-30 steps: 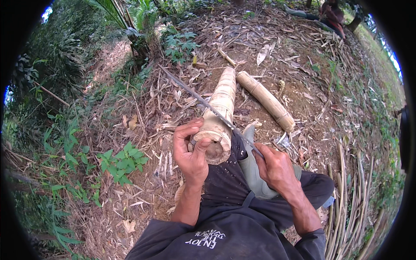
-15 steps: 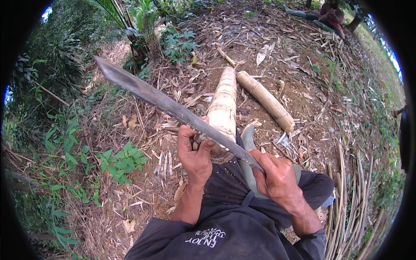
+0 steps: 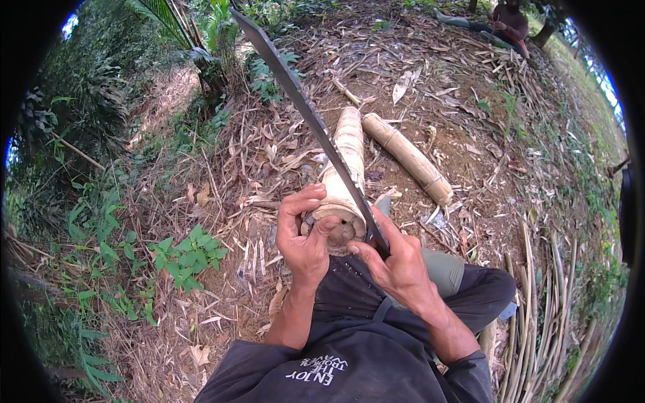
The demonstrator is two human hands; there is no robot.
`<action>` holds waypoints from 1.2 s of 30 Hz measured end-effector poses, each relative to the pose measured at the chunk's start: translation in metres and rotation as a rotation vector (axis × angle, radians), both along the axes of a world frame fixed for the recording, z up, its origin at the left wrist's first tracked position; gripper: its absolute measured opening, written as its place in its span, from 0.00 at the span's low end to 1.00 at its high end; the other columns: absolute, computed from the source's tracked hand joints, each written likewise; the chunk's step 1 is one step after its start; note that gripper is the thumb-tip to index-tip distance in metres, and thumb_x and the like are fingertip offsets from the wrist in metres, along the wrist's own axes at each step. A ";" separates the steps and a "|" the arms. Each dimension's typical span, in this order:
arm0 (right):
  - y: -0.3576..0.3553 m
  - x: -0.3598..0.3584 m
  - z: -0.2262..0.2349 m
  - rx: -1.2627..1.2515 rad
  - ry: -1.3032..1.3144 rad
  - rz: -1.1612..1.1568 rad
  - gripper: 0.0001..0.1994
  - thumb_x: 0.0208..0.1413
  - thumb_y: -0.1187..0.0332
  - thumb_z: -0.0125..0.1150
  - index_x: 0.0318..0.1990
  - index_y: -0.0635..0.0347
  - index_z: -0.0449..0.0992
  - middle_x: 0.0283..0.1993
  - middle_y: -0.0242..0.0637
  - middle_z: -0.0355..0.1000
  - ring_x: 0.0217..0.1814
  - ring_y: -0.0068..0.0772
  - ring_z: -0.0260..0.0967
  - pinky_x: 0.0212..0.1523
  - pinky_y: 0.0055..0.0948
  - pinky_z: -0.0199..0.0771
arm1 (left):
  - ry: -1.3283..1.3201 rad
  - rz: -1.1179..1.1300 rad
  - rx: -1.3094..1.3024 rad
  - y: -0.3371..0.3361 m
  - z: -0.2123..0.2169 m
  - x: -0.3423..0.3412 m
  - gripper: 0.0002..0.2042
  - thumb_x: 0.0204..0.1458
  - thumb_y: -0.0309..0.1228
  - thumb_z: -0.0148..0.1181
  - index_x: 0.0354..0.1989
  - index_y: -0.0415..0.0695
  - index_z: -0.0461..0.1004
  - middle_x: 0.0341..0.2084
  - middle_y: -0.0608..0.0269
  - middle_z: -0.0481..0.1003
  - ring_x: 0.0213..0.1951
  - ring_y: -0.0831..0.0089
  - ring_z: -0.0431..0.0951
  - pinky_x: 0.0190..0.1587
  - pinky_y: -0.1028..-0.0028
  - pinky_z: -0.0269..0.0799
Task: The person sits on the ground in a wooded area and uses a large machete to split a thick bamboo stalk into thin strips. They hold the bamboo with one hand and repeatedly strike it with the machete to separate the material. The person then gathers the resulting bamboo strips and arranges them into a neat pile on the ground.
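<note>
A thick, pale bamboo section [image 3: 345, 168] with ringed joints lies pointing away from me, its near end tipped up toward my lap. That end shows a round face with a small dark hole. My left hand [image 3: 304, 242] is closed on its left rim, thumb on the end face and fingers along the outside. In my right hand [image 3: 402, 270] is a machete [image 3: 295, 94], its long dark blade slanting up and left across the bamboo. Its handle is mostly hidden by my fingers, which press near the right rim.
A second bamboo piece [image 3: 408, 158] lies to the right of the first. Thin poles [image 3: 531, 322] are stacked at the lower right. A leafy plant [image 3: 189, 256] grows at the left. Another person [image 3: 508, 27] sits at the far upper right. Dry leaves cover the ground.
The machete has swung from a low slant across the bamboo to a steeper one, its tip moving up and right. My right hand moved left toward the bamboo's end. My left hand stayed.
</note>
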State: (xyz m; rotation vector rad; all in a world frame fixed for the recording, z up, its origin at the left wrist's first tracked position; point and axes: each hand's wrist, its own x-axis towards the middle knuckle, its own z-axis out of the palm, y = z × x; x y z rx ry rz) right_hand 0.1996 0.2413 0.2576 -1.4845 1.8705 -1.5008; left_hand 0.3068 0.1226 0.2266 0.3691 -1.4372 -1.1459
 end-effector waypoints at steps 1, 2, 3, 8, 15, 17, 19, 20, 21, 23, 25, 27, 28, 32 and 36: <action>-0.005 0.003 0.000 -0.012 -0.039 -0.007 0.29 0.52 0.69 0.68 0.60 0.66 0.65 0.24 0.49 0.73 0.21 0.35 0.72 0.24 0.33 0.70 | -0.008 -0.004 -0.013 -0.003 -0.001 0.001 0.18 0.47 0.30 0.70 0.41 0.39 0.69 0.45 0.54 0.73 0.55 0.62 0.71 0.60 0.64 0.65; -0.009 0.006 -0.001 -0.025 -0.078 -0.014 0.30 0.52 0.69 0.68 0.62 0.66 0.65 0.24 0.49 0.73 0.21 0.31 0.71 0.23 0.31 0.69 | -0.017 -0.008 -0.025 -0.005 -0.001 0.002 0.18 0.47 0.30 0.70 0.42 0.38 0.69 0.45 0.54 0.73 0.55 0.62 0.71 0.60 0.65 0.65; -0.014 0.011 -0.004 -0.062 -0.105 -0.049 0.28 0.52 0.70 0.68 0.60 0.67 0.66 0.23 0.45 0.72 0.21 0.24 0.68 0.23 0.28 0.68 | -0.050 0.014 -0.011 -0.005 0.002 0.000 0.19 0.48 0.31 0.69 0.44 0.38 0.68 0.47 0.53 0.73 0.56 0.62 0.71 0.60 0.65 0.65; -0.034 0.024 -0.001 -0.050 -0.392 -0.182 0.24 0.52 0.70 0.67 0.56 0.70 0.70 0.20 0.34 0.69 0.22 0.17 0.65 0.23 0.25 0.67 | 0.169 0.021 0.454 0.029 0.021 -0.014 0.21 0.57 0.31 0.61 0.56 0.36 0.64 0.54 0.52 0.68 0.56 0.62 0.69 0.60 0.64 0.64; -0.024 0.028 0.002 -0.114 -0.266 -0.041 0.15 0.58 0.75 0.61 0.53 0.67 0.73 0.20 0.29 0.66 0.22 0.14 0.62 0.21 0.21 0.63 | 0.203 0.214 0.354 0.013 0.016 -0.023 0.23 0.68 0.45 0.35 0.56 0.36 0.62 0.57 0.52 0.65 0.56 0.65 0.68 0.59 0.67 0.65; -0.012 0.019 -0.002 -0.125 -0.082 -0.064 0.16 0.55 0.76 0.61 0.52 0.69 0.72 0.30 0.45 0.73 0.27 0.36 0.72 0.26 0.30 0.71 | 0.226 0.192 0.318 0.004 0.013 -0.018 0.23 0.67 0.45 0.37 0.55 0.36 0.62 0.56 0.52 0.66 0.55 0.65 0.69 0.59 0.66 0.65; -0.002 0.008 0.001 -0.120 0.071 -0.109 0.14 0.53 0.78 0.61 0.48 0.69 0.73 0.32 0.53 0.76 0.31 0.52 0.76 0.28 0.38 0.75 | 0.188 0.200 0.261 0.002 0.012 -0.018 0.23 0.67 0.45 0.37 0.55 0.36 0.62 0.55 0.52 0.67 0.55 0.65 0.69 0.59 0.66 0.65; 0.000 0.002 -0.002 -0.119 0.107 -0.096 0.14 0.52 0.78 0.61 0.48 0.68 0.73 0.32 0.53 0.76 0.30 0.51 0.76 0.28 0.38 0.75 | 0.169 0.204 0.233 0.002 0.011 -0.018 0.22 0.67 0.45 0.38 0.55 0.36 0.62 0.55 0.52 0.68 0.55 0.65 0.69 0.59 0.66 0.64; 0.003 -0.004 -0.003 -0.119 0.147 -0.084 0.14 0.52 0.78 0.61 0.47 0.68 0.73 0.31 0.52 0.75 0.30 0.51 0.76 0.27 0.38 0.75 | 0.133 0.211 0.212 0.002 0.011 -0.018 0.22 0.67 0.45 0.38 0.55 0.36 0.63 0.54 0.52 0.68 0.55 0.65 0.69 0.59 0.67 0.66; 0.008 -0.010 -0.009 -0.066 0.191 -0.066 0.14 0.52 0.77 0.61 0.47 0.68 0.73 0.29 0.51 0.75 0.28 0.50 0.76 0.26 0.39 0.74 | 0.059 0.224 0.171 0.002 0.010 -0.019 0.22 0.67 0.45 0.40 0.55 0.36 0.64 0.53 0.51 0.68 0.53 0.65 0.71 0.57 0.67 0.68; 0.011 -0.011 -0.008 -0.075 0.203 -0.061 0.14 0.51 0.78 0.61 0.47 0.68 0.73 0.30 0.51 0.75 0.28 0.50 0.75 0.26 0.39 0.74 | 0.077 0.210 0.151 0.003 0.008 -0.023 0.22 0.66 0.45 0.41 0.55 0.36 0.64 0.51 0.52 0.69 0.52 0.67 0.71 0.56 0.68 0.68; 0.013 -0.008 -0.002 -0.110 0.211 -0.054 0.15 0.51 0.79 0.61 0.47 0.68 0.73 0.31 0.51 0.75 0.27 0.51 0.75 0.26 0.39 0.74 | 0.058 0.215 0.146 0.003 0.004 -0.025 0.22 0.66 0.45 0.42 0.55 0.36 0.64 0.49 0.54 0.69 0.50 0.69 0.71 0.54 0.69 0.69; 0.015 -0.006 0.006 -0.140 0.212 -0.050 0.15 0.50 0.79 0.61 0.47 0.68 0.72 0.31 0.51 0.75 0.27 0.51 0.75 0.25 0.39 0.74 | 0.030 0.226 0.150 0.003 0.001 -0.023 0.22 0.66 0.45 0.43 0.55 0.36 0.64 0.48 0.54 0.69 0.49 0.70 0.71 0.53 0.70 0.69; 0.018 -0.006 0.008 -0.169 0.259 -0.061 0.17 0.48 0.80 0.61 0.48 0.68 0.72 0.33 0.50 0.75 0.27 0.50 0.75 0.26 0.39 0.74 | -0.005 0.248 0.161 0.002 0.001 -0.025 0.23 0.65 0.46 0.43 0.55 0.37 0.64 0.41 0.59 0.70 0.45 0.75 0.72 0.48 0.74 0.69; 0.018 -0.016 -0.007 0.041 0.339 -0.069 0.18 0.47 0.81 0.61 0.48 0.68 0.72 0.33 0.48 0.76 0.27 0.48 0.75 0.26 0.38 0.75 | 0.029 0.249 0.109 0.000 0.001 -0.029 0.23 0.65 0.46 0.44 0.55 0.37 0.65 0.36 0.63 0.70 0.39 0.79 0.71 0.43 0.78 0.68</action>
